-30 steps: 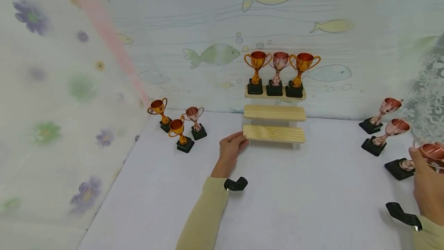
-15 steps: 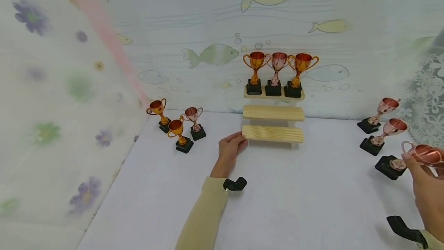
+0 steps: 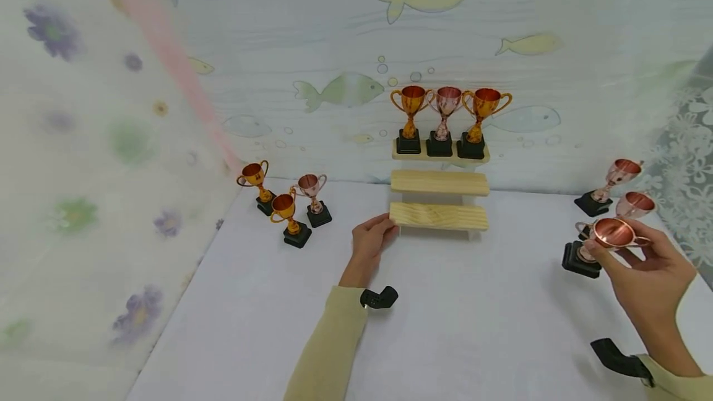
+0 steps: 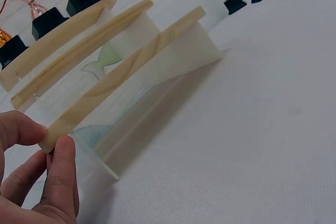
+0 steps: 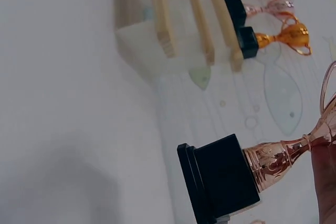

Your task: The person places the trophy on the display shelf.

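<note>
My left hand (image 3: 369,246) pinches the left end of the lowest wooden step of a three-tier display stand (image 3: 440,216); the left wrist view shows thumb and fingers (image 4: 63,166) on that corner. With my right hand (image 3: 648,274) I hold a rose-gold trophy cup (image 3: 613,234) by its bowl, its black base (image 5: 220,179) raised above the table and tilted. On the stand's top step sit a gold trophy (image 3: 411,113), a rose-gold trophy (image 3: 444,113) and another gold trophy (image 3: 480,116) in a row. The two lower steps are bare.
Two rose-gold trophies stand at the right, the rear one (image 3: 618,178) in full sight, the nearer one (image 3: 635,204) partly hidden behind the held cup. At the left are two gold trophies (image 3: 291,221) and a rose-gold one (image 3: 314,197). A patterned curtain (image 3: 334,30) hangs behind the white table (image 3: 457,320).
My right hand has lifted the rose-gold trophy and carried it leftward from the table's right side, now overlapping the nearer standing one. The left hand stays on the stand.
</note>
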`<state>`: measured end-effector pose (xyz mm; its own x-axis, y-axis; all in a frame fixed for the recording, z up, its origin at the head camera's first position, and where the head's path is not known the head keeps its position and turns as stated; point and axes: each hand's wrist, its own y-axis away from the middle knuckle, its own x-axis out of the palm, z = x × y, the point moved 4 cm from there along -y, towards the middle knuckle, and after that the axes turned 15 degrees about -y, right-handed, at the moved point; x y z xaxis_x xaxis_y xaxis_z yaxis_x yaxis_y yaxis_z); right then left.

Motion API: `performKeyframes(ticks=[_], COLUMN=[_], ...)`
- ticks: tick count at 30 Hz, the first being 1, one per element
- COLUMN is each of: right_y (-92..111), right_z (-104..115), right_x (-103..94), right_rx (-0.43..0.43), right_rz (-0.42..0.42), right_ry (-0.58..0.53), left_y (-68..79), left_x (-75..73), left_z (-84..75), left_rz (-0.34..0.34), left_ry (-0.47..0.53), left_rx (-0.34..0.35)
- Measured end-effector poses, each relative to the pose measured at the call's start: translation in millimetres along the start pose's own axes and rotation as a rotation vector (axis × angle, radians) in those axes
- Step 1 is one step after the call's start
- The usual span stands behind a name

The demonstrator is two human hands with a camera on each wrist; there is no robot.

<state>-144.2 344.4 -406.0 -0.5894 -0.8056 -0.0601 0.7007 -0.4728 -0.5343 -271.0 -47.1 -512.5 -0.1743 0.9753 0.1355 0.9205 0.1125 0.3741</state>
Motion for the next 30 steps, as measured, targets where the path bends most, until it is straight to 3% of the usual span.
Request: performKeyframes(ticks=[8, 17, 26, 30], right_y=[-4, -2, -3, -5], right_z=[0, 8, 19, 21], right_x=[38.9, 82.3, 126.4, 145.8], right_rx=[0.006, 0.0, 0.005, 0.007], right_rz=[0.108, 0.213, 0.26, 0.268], right_ry=[-0.237, -0.285, -0.483, -0.512], left_y=[0.8, 0.8, 2.0, 2.3], left_x=[-1.1, -0.9, -0.2, -0.3], left_z=[-0.4, -1.1, -2.5, -2.4], left_rz=[0.003, 0.011, -0.003, -0.002], left_ry=[0.003, 0.003, -0.001, 0.003], left_rx=[0.017, 0.014, 0.01, 0.009])
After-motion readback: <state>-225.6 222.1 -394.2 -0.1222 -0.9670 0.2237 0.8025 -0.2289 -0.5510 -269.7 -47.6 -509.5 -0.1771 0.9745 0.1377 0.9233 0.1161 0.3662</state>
